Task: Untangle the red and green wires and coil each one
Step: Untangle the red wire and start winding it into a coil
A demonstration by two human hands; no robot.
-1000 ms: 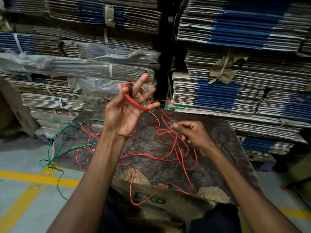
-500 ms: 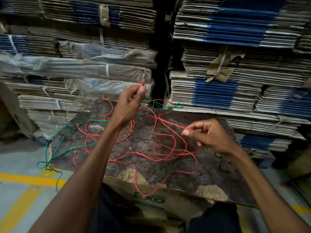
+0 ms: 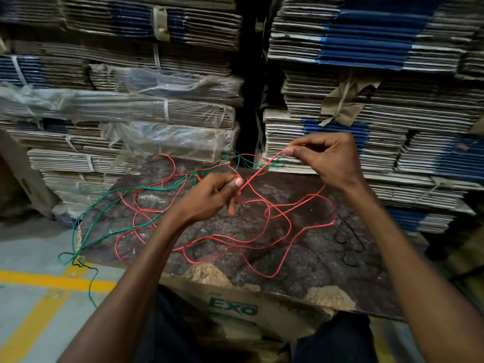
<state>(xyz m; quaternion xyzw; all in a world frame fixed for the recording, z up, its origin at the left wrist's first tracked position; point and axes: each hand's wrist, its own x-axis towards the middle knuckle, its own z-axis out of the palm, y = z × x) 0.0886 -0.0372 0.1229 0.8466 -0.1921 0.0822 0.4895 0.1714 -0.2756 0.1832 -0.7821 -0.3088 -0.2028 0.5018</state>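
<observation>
Pinching one taut span, the left hand [image 3: 209,197] at frame centre and right hand [image 3: 328,159] above it hold the thin, limp red wire [image 3: 264,229], judged light and springy, looped over the mottled board [image 3: 327,252]; the slim green wire [image 3: 125,191] trails left.

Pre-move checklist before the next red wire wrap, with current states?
1. Left hand has a grip on the red wire: ok, pinched at the thumb.
2. Right hand has a grip on the same strand: ok, pinched at the fingertips.
3. Span between the hands taut and straight: ok.
4. Red wire free of the green wire: not ok, they cross at the far edge of the board.
5. Red coil started: not ok, loose loops lie spread on the board.
6. Green wire all on the board: not ok, its end hangs off the left edge to the floor.
</observation>
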